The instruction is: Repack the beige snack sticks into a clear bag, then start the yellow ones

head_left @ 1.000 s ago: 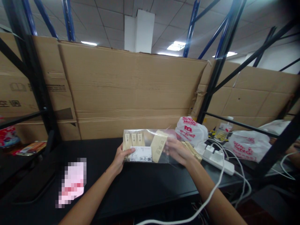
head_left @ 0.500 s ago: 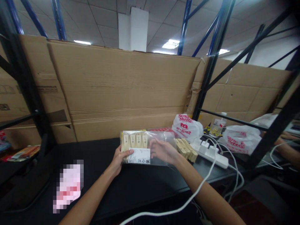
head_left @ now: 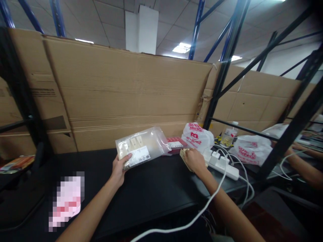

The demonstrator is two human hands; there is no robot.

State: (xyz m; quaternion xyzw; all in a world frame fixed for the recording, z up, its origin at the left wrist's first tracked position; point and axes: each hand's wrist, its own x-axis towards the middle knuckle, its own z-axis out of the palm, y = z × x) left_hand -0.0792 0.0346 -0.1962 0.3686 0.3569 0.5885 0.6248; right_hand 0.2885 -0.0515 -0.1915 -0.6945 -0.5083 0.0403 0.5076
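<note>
A clear plastic bag [head_left: 157, 143] with several cream-coloured packets [head_left: 133, 142] inside is raised above the black table. At its left end, my left hand [head_left: 119, 169] is closed on it, thumb beside a white label [head_left: 137, 156] with dark writing. Farther right, my right hand [head_left: 194, 159] is closed over a group of cream packets [head_left: 185, 158] on the table, which it partly hides. Whether the fingers have lifted any packet I cannot tell. Behind the bag and the right hand lies a flat red pack [head_left: 178, 140] with a white label.
White carrier bags [head_left: 198, 137] with red print, a power strip [head_left: 224, 167] with cables and a plastic bottle [head_left: 228, 136] stand at the right. A blurred-out pink item [head_left: 66, 201] lies at the left. Cardboard [head_left: 131, 87] walls the back. Another person's arm [head_left: 304, 164] shows far right.
My right hand has left the bag and moved right onto the loose cream packets. The bag in my left hand has shifted left and tilted, its right end higher.
</note>
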